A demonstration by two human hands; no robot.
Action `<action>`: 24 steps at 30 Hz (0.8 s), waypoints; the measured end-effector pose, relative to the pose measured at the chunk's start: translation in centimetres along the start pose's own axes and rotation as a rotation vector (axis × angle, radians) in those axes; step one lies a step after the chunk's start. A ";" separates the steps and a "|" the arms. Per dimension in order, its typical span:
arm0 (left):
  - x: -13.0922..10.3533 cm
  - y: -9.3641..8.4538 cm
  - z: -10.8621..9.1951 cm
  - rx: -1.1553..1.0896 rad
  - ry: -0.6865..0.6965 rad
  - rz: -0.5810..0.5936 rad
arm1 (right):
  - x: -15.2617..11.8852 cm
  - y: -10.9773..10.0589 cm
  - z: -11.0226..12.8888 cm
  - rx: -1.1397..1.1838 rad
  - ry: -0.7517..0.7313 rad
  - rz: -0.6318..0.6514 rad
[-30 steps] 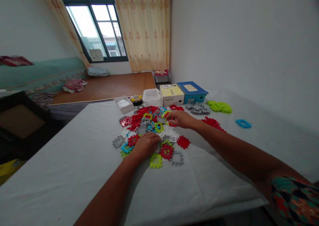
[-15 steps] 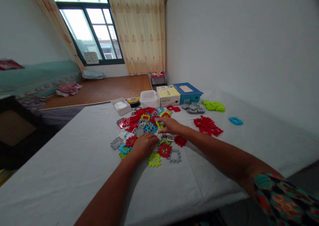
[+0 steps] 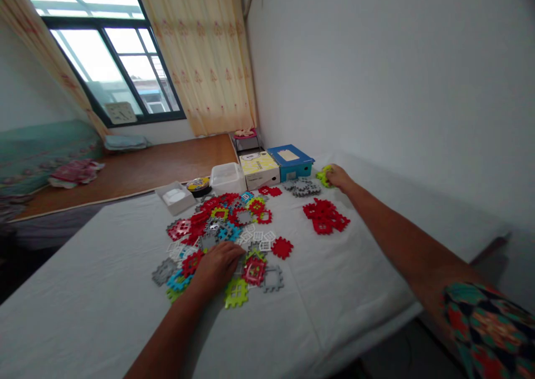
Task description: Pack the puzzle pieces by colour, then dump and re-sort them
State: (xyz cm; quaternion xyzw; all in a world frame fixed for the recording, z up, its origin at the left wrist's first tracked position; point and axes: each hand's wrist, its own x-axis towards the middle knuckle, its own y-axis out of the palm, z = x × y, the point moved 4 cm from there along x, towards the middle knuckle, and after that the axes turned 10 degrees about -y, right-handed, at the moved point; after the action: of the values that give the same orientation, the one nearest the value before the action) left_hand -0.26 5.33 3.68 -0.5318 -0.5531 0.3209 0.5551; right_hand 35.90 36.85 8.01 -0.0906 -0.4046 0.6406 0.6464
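Note:
My left hand (image 3: 219,263) rests over the near side of a heap of toothed plastic building tiles (image 3: 196,228) in red, blue, grey, lime and white. Its fingers are bent and pressed together, and what lies under them is hidden. My right hand (image 3: 338,177) is stretched out to the lime-green building tiles (image 3: 322,176) by the wall, fingers closed on lime green. It partly covers that pile. Close to it are a grey group of tiles (image 3: 301,187) and a red group of tiles (image 3: 325,216).
Behind the heap stand a white tray (image 3: 178,199), a round black tin (image 3: 198,188), a clear plastic tub (image 3: 228,179), a yellow-and-white box (image 3: 259,171) and a blue box (image 3: 291,161). A white cloth (image 3: 112,290) covers the table. The wall (image 3: 397,89) rises at the right.
My right hand has gone from the heap to the lime-green pile at the back right. My left hand stays over the heap. The whole view has turned to the right.

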 end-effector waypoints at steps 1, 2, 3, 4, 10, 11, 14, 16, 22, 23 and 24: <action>0.0 0.1 0.2 -0.001 0.002 -0.002 | 0.6 -1.1 -1.9 -0.009 0.077 -0.041; 0.0 0.2 0.3 -0.006 0.005 -0.007 | 1.0 -2.1 -3.6 -0.034 0.139 -0.086; 0.0 0.3 0.3 -0.012 0.009 -0.012 | 1.3 -3.0 -5.1 -0.074 0.184 -0.124; 0.0 0.3 0.4 -0.021 0.012 -0.019 | 1.6 -3.7 -6.4 -0.122 0.214 -0.147; 0.0 -0.3 -0.4 -0.029 -0.027 0.010 | 3.3 -4.3 -9.4 -0.529 0.169 -0.061; 0.0 -0.4 -0.5 -0.030 -0.031 0.017 | 3.5 -4.1 -9.5 -0.567 0.163 -0.055; 0.0 -0.5 -0.7 -0.028 -0.042 0.028 | 3.7 -3.4 -9.2 -0.631 0.171 -0.025; 0.0 -0.5 -0.8 -0.013 -0.052 0.033 | 3.8 -3.2 -9.1 -0.641 0.184 0.016; -0.1 -1.9 -0.8 0.026 -0.052 -0.062 | 3.7 -3.9 -8.9 -0.613 0.201 0.095; -0.1 -2.5 -0.4 0.025 -0.088 -0.118 | 3.6 -4.1 -8.7 -0.609 0.184 0.079; -0.2 -3.2 0.3 0.025 -0.147 -0.185 | 3.5 -4.2 -8.4 -0.606 0.163 0.058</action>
State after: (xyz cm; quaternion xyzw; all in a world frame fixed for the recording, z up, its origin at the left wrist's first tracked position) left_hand -1.33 4.48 6.57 -0.4465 -0.6350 0.3135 0.5470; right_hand 43.91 42.64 6.61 -0.3414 -0.5213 0.4995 0.6018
